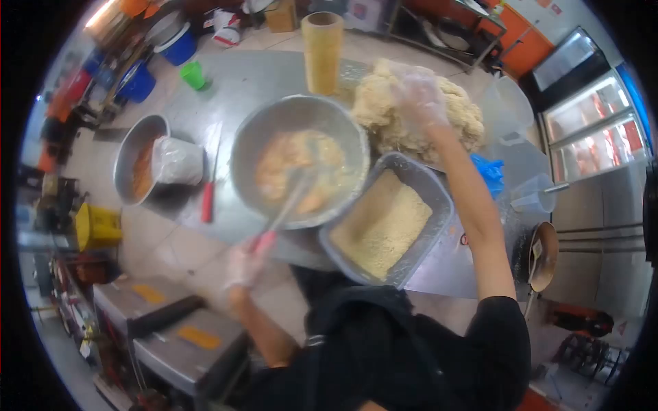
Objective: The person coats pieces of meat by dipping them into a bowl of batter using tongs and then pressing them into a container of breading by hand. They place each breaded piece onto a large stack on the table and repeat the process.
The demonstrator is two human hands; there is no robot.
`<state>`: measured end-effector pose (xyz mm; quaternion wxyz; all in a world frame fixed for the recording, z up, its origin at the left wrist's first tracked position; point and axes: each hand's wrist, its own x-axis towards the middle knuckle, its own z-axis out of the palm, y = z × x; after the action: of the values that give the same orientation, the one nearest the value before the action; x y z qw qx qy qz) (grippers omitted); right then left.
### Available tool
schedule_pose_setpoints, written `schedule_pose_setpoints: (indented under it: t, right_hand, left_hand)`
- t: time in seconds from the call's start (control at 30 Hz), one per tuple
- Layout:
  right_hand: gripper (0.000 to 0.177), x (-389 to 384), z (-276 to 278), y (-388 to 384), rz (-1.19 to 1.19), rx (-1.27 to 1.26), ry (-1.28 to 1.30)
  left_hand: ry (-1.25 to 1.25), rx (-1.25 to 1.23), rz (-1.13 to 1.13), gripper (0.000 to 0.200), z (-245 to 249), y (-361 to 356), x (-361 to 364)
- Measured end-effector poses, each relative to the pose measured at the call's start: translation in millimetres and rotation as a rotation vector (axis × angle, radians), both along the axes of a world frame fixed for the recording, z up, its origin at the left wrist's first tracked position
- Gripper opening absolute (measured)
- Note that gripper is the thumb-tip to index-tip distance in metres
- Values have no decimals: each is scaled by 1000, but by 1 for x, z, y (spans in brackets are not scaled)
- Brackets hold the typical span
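Observation:
My left hand, in a clear glove, is closed round the red handle of a long utensil. Its far end dips into a large metal bowl of wet, pale orange-yellow pieces in liquid; blur hides its exact kind. My right hand, also gloved, reaches over a big heap of pale, crumbly, coated food and appears to touch its top. Motion smears those fingers. Between my arms sits a grey tub holding yellowish crumbs, close against the bowl.
A red-handled knife lies left of the bowl, beside a metal pot with a plastic bag. Behind the bowl stands a roll of wrap. A green cup, blue bag and clear jug edge the table.

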<state>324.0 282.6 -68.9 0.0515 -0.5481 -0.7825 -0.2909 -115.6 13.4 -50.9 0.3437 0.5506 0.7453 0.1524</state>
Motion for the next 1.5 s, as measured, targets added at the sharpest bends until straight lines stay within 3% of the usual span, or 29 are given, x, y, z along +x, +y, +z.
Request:
schedule_pose_setpoints:
  t: [0.03, 0.07, 0.13, 0.2, 0.27, 0.33, 0.43, 0.5, 0.57, 0.83, 0.93, 1.0, 1.2, 1.4, 1.5]
  right_hand:
    - [29, 6, -22, 17, 75, 179, 87]
    - [29, -7, -13, 12, 92, 173, 105]
    - [29, -29, 23, -16, -119, -227, 277]
    - [32, -33, 29, -35, -48, -147, 230]
    - [35, -33, 23, -41, 5, -75, 186]
    - [33, -33, 13, -39, -110, 30, 428]
    - [36, -8, -20, -40, -96, -6, 499]
    - [33, -16, -1, -58, -85, -28, 549]
    - [30, -19, 21, -75, -92, -36, 574]
    - [20, -14, 38, -92, 328, 245, 774]
    - [19, -15, 36, -95, 293, 197, 743]
    - [19, -17, 34, -97, 274, 160, 727]
    - [22, -20, 31, -109, 221, 59, 647]
    - [25, -21, 29, -115, 186, -17, 599]
    - [27, -20, 33, -120, 184, -36, 573]
  left_hand:
    - [16, -6, 21, 54, 2, 6, 1]
    - [115, -55, 33, 58, 5, 13, 1]
    - [226, -108, 57, 62, 8, 28, 2]
    - [324, -144, 43, 63, 6, 43, 7]
    - [317, -197, 33, 62, 2, 62, 16]
    - [304, -237, 15, 61, 4, 84, 30]
    - [335, -249, -13, 58, 3, 106, 44]
    - [175, -125, -84, 55, -13, 114, 38]
    - [194, -69, -137, 54, -19, 115, 26]
    - [21, -148, -81, 58, 22, 81, -5]
    - [-30, -109, -46, 61, 1, 77, -22]
    - [216, -242, -64, 63, 12, 82, -14]
    - [362, -322, -185, 62, 21, 105, -2]
    - [539, -235, -346, 50, -1, 144, 1]
    - [434, -103, -449, 43, -19, 153, -22]
